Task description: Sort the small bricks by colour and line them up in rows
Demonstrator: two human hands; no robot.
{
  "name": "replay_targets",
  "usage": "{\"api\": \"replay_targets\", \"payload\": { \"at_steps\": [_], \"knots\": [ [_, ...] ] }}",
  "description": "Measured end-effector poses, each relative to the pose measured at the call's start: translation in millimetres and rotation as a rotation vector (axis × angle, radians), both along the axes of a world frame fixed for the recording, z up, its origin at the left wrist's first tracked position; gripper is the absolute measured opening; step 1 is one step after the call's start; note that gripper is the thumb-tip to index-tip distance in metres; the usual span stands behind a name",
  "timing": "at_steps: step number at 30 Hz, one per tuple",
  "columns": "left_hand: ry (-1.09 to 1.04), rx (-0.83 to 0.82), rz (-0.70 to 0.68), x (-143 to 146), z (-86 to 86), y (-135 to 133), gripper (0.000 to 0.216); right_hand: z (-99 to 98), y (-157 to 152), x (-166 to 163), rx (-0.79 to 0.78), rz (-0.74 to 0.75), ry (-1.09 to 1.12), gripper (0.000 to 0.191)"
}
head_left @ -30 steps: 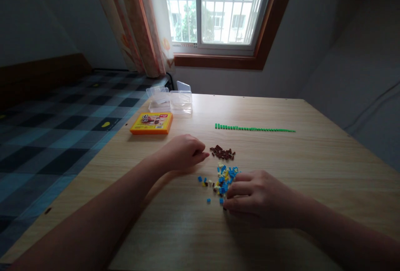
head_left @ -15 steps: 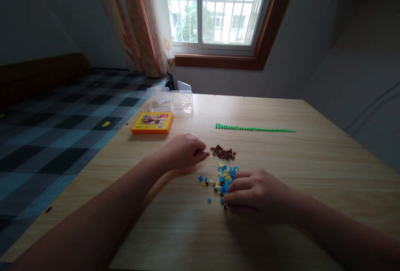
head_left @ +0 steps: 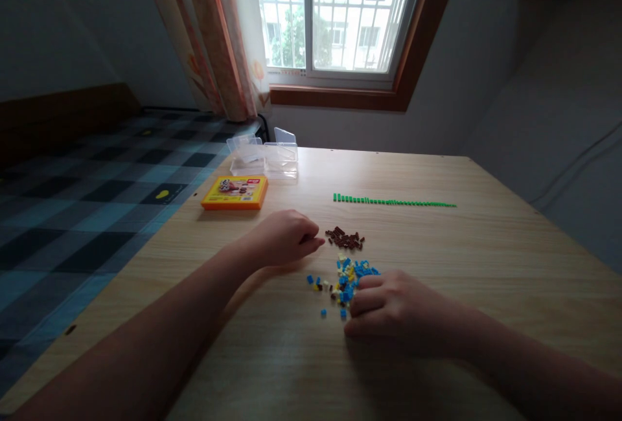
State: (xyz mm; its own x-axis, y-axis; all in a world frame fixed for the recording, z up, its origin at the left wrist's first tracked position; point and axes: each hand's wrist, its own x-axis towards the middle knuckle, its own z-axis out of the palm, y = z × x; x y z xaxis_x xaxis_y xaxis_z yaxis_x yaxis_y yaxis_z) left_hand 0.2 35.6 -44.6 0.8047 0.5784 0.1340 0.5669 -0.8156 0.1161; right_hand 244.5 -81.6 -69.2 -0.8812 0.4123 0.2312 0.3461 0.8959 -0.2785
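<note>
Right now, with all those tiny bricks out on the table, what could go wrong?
The right hand is right at the mixed blue and yellow brick pile, so a quick sweep could scatter bricks across the table.
The brown brick pile lies just beyond it, so the colours might get mixed.
The green brick row looks like separate little pieces, so a bump could knock it crooked.

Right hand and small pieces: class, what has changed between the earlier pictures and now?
The right hand has shifted slightly down the picture, uncovering more blue pieces; the dark piece by its fingertips is now hidden, so whether it is held cannot be told. The left hand, brown pieces and green row stayed put.
</note>
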Motion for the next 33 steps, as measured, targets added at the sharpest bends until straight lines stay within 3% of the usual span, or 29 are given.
{"api": "replay_targets", "payload": {
  "at_steps": [9, 21, 27, 33],
  "knots": [
    [-0.014, -0.014, -0.001, -0.5, 1.0, -0.1, 0.042, 29.8, -15.3, 6.1, -0.118, -0.062, -0.180, 0.025],
    [-0.028, -0.011, -0.023, -1.3, 2.1, 0.5, 0.043, 32.6, 10.4, 46.0, -0.219, -0.368, -0.205, 0.021],
    [-0.018, 0.000, -0.010, -2.1, -0.7, 3.9, 0.043, 17.7, 46.8, 69.6, -0.141, -0.481, -0.122, 0.015],
    [-0.028, 0.011, -0.010, -0.7, 0.0, 3.1, 0.043, -8.5, 67.0, 49.1, 0.012, -0.523, 0.127, 0.020]
  ]
}}
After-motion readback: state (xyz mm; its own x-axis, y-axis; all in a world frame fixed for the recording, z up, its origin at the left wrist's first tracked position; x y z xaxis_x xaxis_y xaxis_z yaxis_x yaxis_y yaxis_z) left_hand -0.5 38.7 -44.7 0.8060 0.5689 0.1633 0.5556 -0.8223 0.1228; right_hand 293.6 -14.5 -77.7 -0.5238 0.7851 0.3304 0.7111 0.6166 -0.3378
